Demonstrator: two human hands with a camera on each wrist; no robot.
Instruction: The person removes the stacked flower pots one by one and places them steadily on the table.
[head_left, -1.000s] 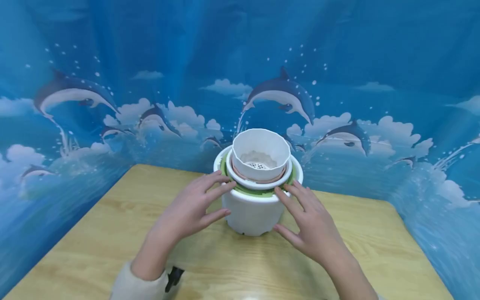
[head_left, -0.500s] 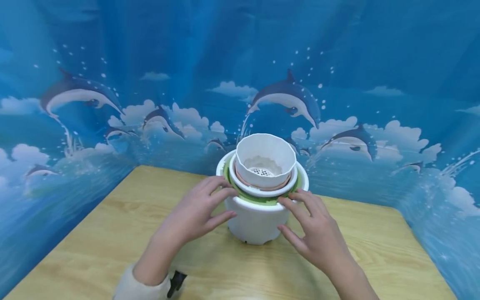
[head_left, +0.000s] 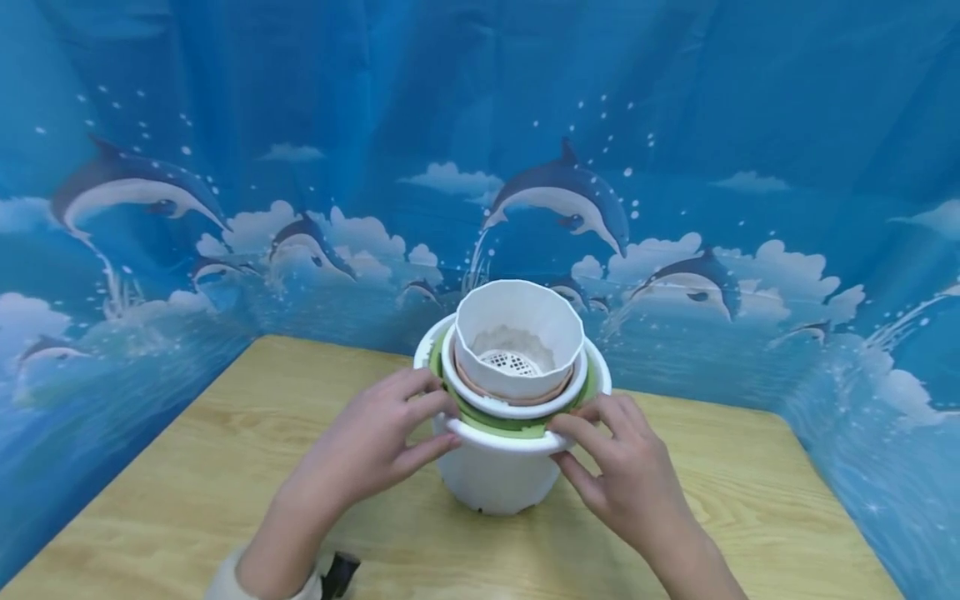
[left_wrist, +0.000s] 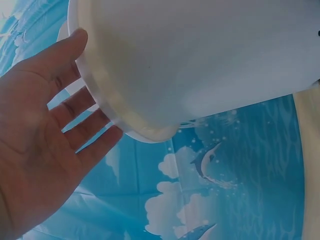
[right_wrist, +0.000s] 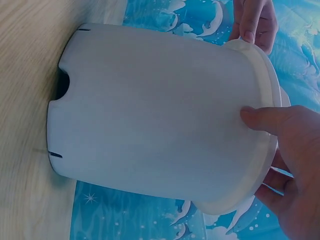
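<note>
A stack of nested flowerpots stands upright on the wooden table. Outermost is a large white flowerpot [head_left: 495, 477]; inside it come a green pot [head_left: 501, 425], a smaller white-rimmed pot [head_left: 501, 406], a pinkish-brown pot [head_left: 517, 400] and, on top, a white pot [head_left: 519, 307] with a perforated bottom. My left hand [head_left: 375, 437] pinches the large pot's rim on the left, its thumb [left_wrist: 77, 42] outside and fingers over the edge. On the right side my right hand [head_left: 630, 462] grips the same rim, thumb [right_wrist: 255, 118] against the outer wall.
A wooden table [head_left: 202, 500] lies under the stack. Behind it hangs a blue curtain [head_left: 360, 167] printed with dolphins and clouds, close to the table's back edge. A black strap piece [head_left: 341, 575] shows at the left cuff.
Both hands have closed from hovering at the rim to pinching it. The pot stack sits slightly nearer to me than before.
</note>
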